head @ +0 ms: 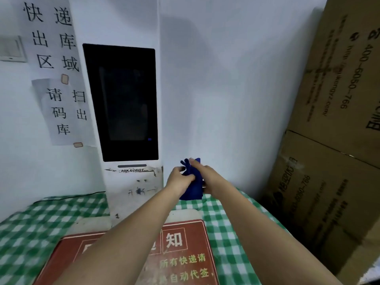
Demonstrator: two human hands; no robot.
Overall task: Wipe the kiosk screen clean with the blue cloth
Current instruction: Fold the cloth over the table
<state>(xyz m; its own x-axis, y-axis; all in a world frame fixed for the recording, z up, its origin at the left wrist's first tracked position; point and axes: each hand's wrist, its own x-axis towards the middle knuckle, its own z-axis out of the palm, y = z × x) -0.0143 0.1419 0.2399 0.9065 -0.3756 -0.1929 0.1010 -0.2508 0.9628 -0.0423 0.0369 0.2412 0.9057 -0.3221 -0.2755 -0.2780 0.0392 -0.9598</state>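
Both my hands are out in front, meeting just right of the kiosk's base. Cloth (192,187), dark blue, bunched between them and held in the air above the bench (30,233). Left hand (179,179): fingers curled shut around the cloth's middle, knuckles toward me. Right hand (202,173): fingers pressed onto the cloth's upper part from the right, a couple of blue corners poking up past the fingertips. The lower end of the cloth hangs below both hands; whether it touches the bench I cannot tell. Screen (121,101) stands up and to the left of the hands, well apart from the cloth; it is dark, in a black frame, with a small blue spot near its lower right corner. The white kiosk (133,192) below it is scuffed and carries a HIKROBOT label. Paper signs (57,79) with large black characters are taped to the wall left of the screen. Bench is covered in green-and-white check; a red notice board (185,254) lies flat on it under my forearms. Cardboard boxes (333,140) are stacked against the wall at right.
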